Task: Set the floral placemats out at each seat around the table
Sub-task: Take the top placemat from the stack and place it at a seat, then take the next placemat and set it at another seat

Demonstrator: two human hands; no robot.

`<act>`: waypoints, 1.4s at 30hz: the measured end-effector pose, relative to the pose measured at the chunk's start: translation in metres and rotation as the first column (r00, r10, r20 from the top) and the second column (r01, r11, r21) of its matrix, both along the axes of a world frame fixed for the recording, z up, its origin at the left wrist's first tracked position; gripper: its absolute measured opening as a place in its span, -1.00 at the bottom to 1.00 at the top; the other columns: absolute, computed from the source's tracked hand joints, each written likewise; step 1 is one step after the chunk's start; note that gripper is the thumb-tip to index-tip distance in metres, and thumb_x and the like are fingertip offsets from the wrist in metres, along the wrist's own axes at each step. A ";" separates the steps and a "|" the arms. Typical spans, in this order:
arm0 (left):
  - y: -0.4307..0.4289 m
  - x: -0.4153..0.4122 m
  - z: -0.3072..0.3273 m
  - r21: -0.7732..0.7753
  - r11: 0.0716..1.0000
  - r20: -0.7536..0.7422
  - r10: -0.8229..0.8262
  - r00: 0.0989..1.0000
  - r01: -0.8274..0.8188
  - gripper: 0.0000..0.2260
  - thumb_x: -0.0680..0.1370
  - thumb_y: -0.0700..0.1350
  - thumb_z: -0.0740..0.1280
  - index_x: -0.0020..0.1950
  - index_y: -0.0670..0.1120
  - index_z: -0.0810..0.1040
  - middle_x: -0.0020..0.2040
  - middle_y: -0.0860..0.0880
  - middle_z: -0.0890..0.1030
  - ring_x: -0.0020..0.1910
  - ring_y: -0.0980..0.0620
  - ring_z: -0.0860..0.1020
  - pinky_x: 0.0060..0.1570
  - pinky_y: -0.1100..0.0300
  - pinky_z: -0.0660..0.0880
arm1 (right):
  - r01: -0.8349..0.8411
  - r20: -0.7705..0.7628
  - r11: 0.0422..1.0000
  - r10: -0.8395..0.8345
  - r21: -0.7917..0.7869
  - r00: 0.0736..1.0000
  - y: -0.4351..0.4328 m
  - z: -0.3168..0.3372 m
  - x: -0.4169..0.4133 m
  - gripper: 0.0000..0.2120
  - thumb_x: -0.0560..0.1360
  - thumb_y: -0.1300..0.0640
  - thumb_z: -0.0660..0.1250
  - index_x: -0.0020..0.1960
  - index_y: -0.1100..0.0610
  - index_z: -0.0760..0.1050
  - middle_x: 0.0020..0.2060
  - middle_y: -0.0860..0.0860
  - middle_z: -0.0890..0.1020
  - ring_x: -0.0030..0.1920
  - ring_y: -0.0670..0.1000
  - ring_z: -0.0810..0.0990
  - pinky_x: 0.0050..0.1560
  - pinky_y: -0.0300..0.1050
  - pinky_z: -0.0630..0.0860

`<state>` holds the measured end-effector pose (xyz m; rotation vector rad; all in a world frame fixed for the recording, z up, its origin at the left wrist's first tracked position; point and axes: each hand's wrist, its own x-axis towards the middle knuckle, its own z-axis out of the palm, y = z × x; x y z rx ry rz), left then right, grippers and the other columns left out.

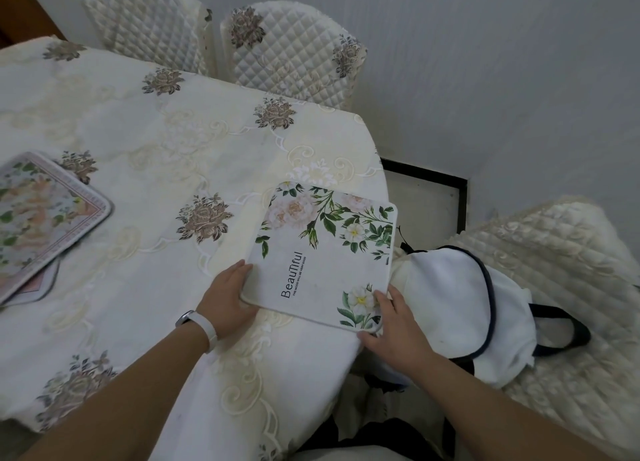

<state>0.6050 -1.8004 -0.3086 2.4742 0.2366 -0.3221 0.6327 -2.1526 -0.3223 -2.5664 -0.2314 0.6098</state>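
A square white placemat (pixel 323 252) printed with green leaves, pale flowers and the word "Beautiful" lies at the right end of the table (pixel 145 142), its right edge near the table's rim. My left hand (pixel 228 298) grips the mat's near left corner. My right hand (pixel 391 318) pinches its near right corner, thumb on top. Further floral placemats (pixel 38 214) lie stacked at the table's left edge, partly cut off by the frame.
A cream embroidered cloth covers the table. Two quilted chair backs (pixel 291 48) stand at the far side. A quilted chair (pixel 561 287) on the right holds a white bag with dark straps (pixel 485 304). A grey wall lies behind.
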 end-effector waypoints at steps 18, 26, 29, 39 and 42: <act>-0.073 -0.068 0.108 0.265 0.928 0.353 0.158 0.922 -0.260 -0.72 0.45 -0.14 0.43 0.15 -0.13 0.60 0.12 -0.11 0.63 0.10 -0.15 0.57 0.06 0.00 0.49 | -0.249 0.317 0.959 0.196 0.134 0.928 0.008 0.084 0.041 -0.76 0.53 0.12 0.30 0.18 0.12 0.54 0.12 0.01 0.56 0.12 0.02 0.49 0.01 -0.14 0.42; -0.107 -0.146 0.153 0.461 0.806 0.307 0.249 0.918 -0.373 -0.60 0.47 0.14 0.18 0.14 -0.04 0.60 0.14 -0.07 0.63 0.11 -0.13 0.57 0.04 -0.08 0.51 | -0.690 0.501 0.723 0.610 -0.033 0.614 0.046 0.139 0.016 -0.65 0.52 0.03 0.20 0.22 0.14 0.54 0.15 0.04 0.58 0.11 0.10 0.50 0.06 0.00 0.51; -0.116 -0.189 0.158 0.520 0.739 0.261 0.339 0.904 -0.428 -0.58 0.45 0.17 0.17 0.15 -0.02 0.60 0.14 -0.07 0.63 0.12 -0.14 0.57 0.09 -0.10 0.50 | -0.772 0.487 0.630 0.700 -0.080 0.522 0.055 0.139 -0.002 -0.62 0.53 -0.02 0.17 0.26 0.11 0.51 0.24 0.03 0.56 0.19 0.09 0.49 0.11 0.01 0.51; -0.139 -0.318 0.184 0.510 0.565 0.288 0.598 0.748 -0.648 -0.62 0.41 0.12 0.26 0.11 -0.03 0.62 0.11 -0.04 0.63 0.09 -0.11 0.58 0.04 -0.05 0.50 | -0.909 0.526 0.368 0.821 -0.195 0.219 0.112 0.174 -0.092 -0.58 0.50 -0.10 0.18 0.26 0.08 0.50 0.30 0.07 0.52 0.25 0.15 0.48 0.14 0.07 0.48; -0.133 -0.352 0.187 0.501 0.518 0.296 0.650 0.700 -0.693 -0.63 0.40 0.10 0.29 0.13 -0.02 0.61 0.15 -0.07 0.63 0.13 -0.12 0.57 0.09 -0.06 0.48 | -0.922 0.536 0.298 0.835 -0.247 0.126 0.132 0.189 -0.121 -0.58 0.49 -0.07 0.18 0.24 0.09 0.53 0.30 0.10 0.53 0.25 0.17 0.48 0.14 0.07 0.47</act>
